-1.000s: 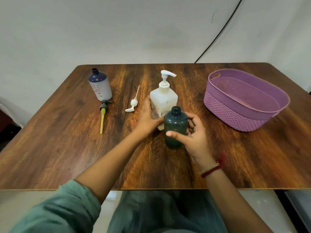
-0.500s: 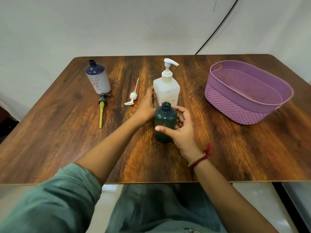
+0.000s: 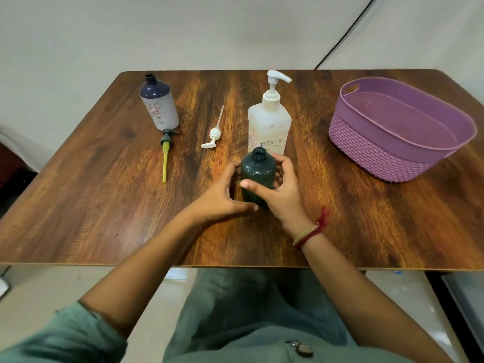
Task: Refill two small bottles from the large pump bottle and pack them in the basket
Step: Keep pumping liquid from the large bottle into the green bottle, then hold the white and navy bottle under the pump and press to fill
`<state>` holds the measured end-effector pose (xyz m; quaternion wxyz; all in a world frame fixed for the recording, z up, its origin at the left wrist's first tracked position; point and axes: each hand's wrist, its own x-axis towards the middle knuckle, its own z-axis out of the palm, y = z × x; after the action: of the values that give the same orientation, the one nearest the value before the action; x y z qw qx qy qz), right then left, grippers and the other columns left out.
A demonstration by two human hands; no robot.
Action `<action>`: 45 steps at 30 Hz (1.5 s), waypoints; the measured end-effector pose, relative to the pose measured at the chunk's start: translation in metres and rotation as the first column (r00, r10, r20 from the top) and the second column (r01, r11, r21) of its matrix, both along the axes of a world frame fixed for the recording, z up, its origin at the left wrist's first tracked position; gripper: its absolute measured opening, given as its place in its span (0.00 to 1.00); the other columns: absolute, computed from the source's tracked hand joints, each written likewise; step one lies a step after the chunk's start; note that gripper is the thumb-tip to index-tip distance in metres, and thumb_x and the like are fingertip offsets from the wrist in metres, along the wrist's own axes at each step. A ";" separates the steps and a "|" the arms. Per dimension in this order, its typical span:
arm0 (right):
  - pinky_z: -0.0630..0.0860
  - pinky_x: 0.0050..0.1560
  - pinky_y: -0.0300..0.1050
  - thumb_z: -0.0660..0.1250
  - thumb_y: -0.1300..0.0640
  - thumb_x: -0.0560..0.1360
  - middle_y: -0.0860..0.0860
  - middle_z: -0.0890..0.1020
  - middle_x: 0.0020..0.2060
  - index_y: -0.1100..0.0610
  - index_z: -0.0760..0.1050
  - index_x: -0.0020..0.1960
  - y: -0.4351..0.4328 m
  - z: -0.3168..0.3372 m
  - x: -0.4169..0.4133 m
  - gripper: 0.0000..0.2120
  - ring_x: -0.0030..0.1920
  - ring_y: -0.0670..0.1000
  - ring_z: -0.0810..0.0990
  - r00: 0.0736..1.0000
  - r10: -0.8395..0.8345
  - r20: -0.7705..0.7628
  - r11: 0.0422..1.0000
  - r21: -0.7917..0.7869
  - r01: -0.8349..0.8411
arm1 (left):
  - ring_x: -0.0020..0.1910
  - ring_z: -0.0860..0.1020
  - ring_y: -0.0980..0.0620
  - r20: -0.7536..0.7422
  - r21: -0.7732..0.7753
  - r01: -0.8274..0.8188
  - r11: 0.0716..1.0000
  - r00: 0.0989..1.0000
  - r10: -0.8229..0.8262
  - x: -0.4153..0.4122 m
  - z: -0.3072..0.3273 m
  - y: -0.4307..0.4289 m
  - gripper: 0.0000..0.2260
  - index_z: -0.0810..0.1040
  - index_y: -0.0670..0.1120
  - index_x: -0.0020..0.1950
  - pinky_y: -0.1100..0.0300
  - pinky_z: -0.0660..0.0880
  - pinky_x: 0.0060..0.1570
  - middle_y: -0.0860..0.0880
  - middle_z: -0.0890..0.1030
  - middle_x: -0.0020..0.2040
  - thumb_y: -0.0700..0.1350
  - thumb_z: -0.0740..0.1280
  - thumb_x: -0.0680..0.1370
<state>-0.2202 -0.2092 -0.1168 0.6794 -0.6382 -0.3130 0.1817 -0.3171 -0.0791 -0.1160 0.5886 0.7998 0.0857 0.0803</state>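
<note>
My left hand and right hand curl fingers round the uncapped green bottle, pump bottle just beyond my fingertips, basket empty: I judge nothing refilled yet.

The small bottle is dark green, the pump bottle milky white, the basket woven-patterned purple, the table streaky brown woodgrain.

Wooden table, dark grain, glossy. Pale wall behind; black cable runs slantwise down it to the table's far edge. Light floor below.
</note>
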 end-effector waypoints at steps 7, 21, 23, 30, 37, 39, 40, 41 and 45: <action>0.76 0.50 0.39 0.58 0.45 0.77 0.52 0.79 0.53 0.55 0.71 0.59 -0.010 0.006 0.004 0.17 0.53 0.46 0.80 0.974 -0.074 -0.214 0.994 0.059 0.089 | 0.61 0.74 0.62 0.069 -0.103 -0.240 0.965 0.966 0.247 0.015 -0.008 -0.021 0.34 0.65 0.49 0.69 0.64 0.72 0.61 0.55 0.74 0.62 0.38 0.77 0.68; 0.73 0.57 0.40 0.75 0.51 0.69 0.49 0.72 0.63 0.52 0.65 0.67 -0.006 0.040 0.050 0.31 0.60 0.46 0.73 0.989 -0.148 -0.027 0.979 -0.148 0.142 | 0.59 0.75 0.59 0.067 -0.047 -0.429 0.902 0.900 0.431 -0.003 -0.002 0.016 0.32 0.68 0.45 0.68 0.70 0.73 0.52 0.53 0.75 0.62 0.43 0.77 0.67; 0.72 0.62 0.45 0.76 0.51 0.67 0.48 0.69 0.65 0.51 0.60 0.70 0.005 0.041 0.053 0.38 0.63 0.49 0.71 0.997 -0.074 0.004 0.983 -0.167 0.074 | 0.60 0.75 0.56 0.068 -0.014 -0.473 0.881 0.878 0.473 -0.006 -0.002 0.023 0.32 0.69 0.47 0.66 0.65 0.73 0.56 0.53 0.76 0.62 0.47 0.79 0.66; 0.70 0.66 0.54 0.79 0.52 0.63 0.51 0.69 0.67 0.53 0.53 0.74 0.036 0.029 0.060 0.49 0.67 0.52 0.69 0.993 -0.067 0.096 0.970 -0.225 0.087 | 0.58 0.75 0.55 0.086 0.079 -0.577 0.813 0.816 0.571 -0.016 0.001 0.042 0.31 0.70 0.51 0.62 0.57 0.74 0.59 0.54 0.76 0.59 0.51 0.79 0.63; 0.73 0.62 0.53 0.78 0.47 0.63 0.49 0.75 0.61 0.53 0.65 0.67 0.041 0.017 0.064 0.38 0.62 0.50 0.73 0.970 -0.184 0.162 0.938 -0.267 0.222 | 0.57 0.74 0.56 0.087 0.101 -0.640 0.761 0.768 0.634 -0.015 -0.001 0.048 0.29 0.70 0.50 0.62 0.59 0.73 0.57 0.55 0.75 0.58 0.49 0.79 0.65; 0.74 0.60 0.50 0.78 0.47 0.63 0.49 0.76 0.60 0.53 0.67 0.65 0.040 0.018 0.064 0.36 0.60 0.50 0.74 0.955 -0.204 0.215 0.928 -0.268 0.259 | 0.58 0.74 0.56 0.088 0.108 -0.650 0.752 0.760 0.644 -0.012 -0.003 0.049 0.32 0.70 0.49 0.64 0.59 0.73 0.57 0.54 0.76 0.60 0.51 0.79 0.64; 0.74 0.59 0.48 0.78 0.48 0.63 0.50 0.76 0.59 0.54 0.67 0.65 0.039 0.019 0.063 0.35 0.59 0.50 0.75 0.947 -0.213 0.242 0.923 -0.269 0.276 | 0.58 0.74 0.56 0.088 0.111 -0.657 0.746 0.754 0.651 -0.011 -0.004 0.049 0.32 0.70 0.49 0.64 0.58 0.73 0.58 0.54 0.76 0.61 0.51 0.79 0.64; 0.74 0.57 0.46 0.78 0.48 0.63 0.50 0.77 0.59 0.54 0.68 0.65 0.039 0.020 0.062 0.34 0.59 0.50 0.75 0.938 -0.221 0.266 0.917 -0.270 0.292 | 0.59 0.74 0.55 0.088 0.112 -0.664 0.739 0.748 0.658 -0.009 -0.005 0.049 0.33 0.70 0.49 0.64 0.57 0.73 0.59 0.53 0.76 0.62 0.52 0.79 0.64; 0.75 0.57 0.46 0.78 0.49 0.64 0.52 0.77 0.59 0.56 0.69 0.65 0.039 0.021 0.059 0.34 0.58 0.52 0.76 0.910 -0.257 0.326 0.896 -0.271 0.351 | 0.61 0.74 0.53 0.088 0.093 -0.681 0.727 0.732 0.675 -0.005 -0.008 0.050 0.35 0.69 0.48 0.65 0.52 0.73 0.62 0.51 0.75 0.63 0.53 0.79 0.63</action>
<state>-0.1611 -0.1701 -0.0955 0.5339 -0.8016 -0.2677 0.0283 -0.3219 -0.0295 -0.1244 0.4719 0.7447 0.3524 0.3139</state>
